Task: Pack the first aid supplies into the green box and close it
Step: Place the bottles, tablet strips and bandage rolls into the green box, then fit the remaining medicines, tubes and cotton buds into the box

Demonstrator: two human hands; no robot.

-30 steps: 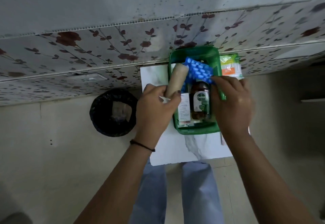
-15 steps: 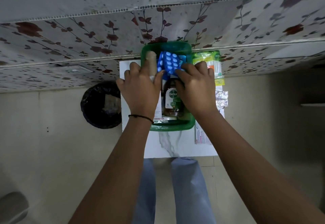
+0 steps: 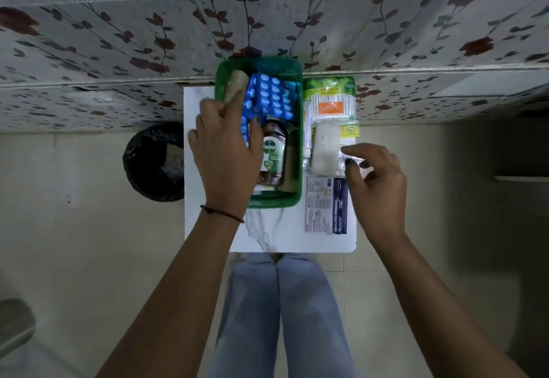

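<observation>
The green box [image 3: 298, 128] stands open on a small white table [image 3: 267, 235]. Inside lie a beige bandage roll [image 3: 234, 88], blue blister packs [image 3: 271, 95] and a brown Dettol bottle [image 3: 271, 152]. My left hand [image 3: 224, 154] rests flat over the box's left side, its fingers pressing on the roll and the packs. My right hand [image 3: 375, 178] hovers open to the right of the box, fingertips just above a small foil strip [image 3: 346, 154] and a white gauze pack [image 3: 323, 149]. A cotton swab packet [image 3: 332, 101] and a dressing box [image 3: 326, 205] lie beside the green box.
A black-lined bin [image 3: 154, 160] stands on the floor left of the table. A flowered bed edge [image 3: 118, 50] runs along the far side. My knees in blue jeans [image 3: 279, 303] are below the table's near edge.
My right hand has left the blister packs and moved right, out of the box, over the loose supplies. My left hand has pushed the bandage roll down into the box.
</observation>
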